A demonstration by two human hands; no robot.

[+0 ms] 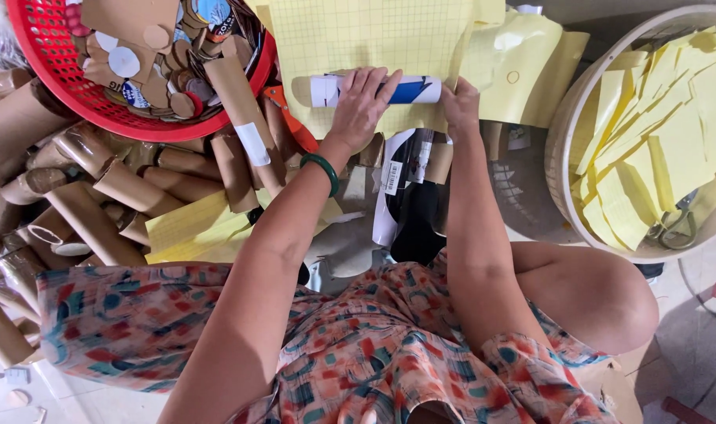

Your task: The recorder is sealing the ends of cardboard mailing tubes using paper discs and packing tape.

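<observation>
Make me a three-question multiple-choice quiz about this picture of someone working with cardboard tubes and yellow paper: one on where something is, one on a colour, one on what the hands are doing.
1. Where is the pair of scissors?
A. In the red basket
B. In the round tray of yellow paper pieces
C. On the person's lap

2. What colour is the bangle on the left wrist?
A. Green
B. Gold
C. White

3. What are the hands doing with the white and blue tube?
A. Both are raised clear of it
B. Only the right hand touches it
C. Left hand lies over it, right hand at its end

Answers:
1. B: the scissors rest among the pieces by the round tray rim.
2. A: the band is plainly green.
3. C: the left hand covers the tube on the yellow grid sheet; the right hand meets its right end.
</observation>
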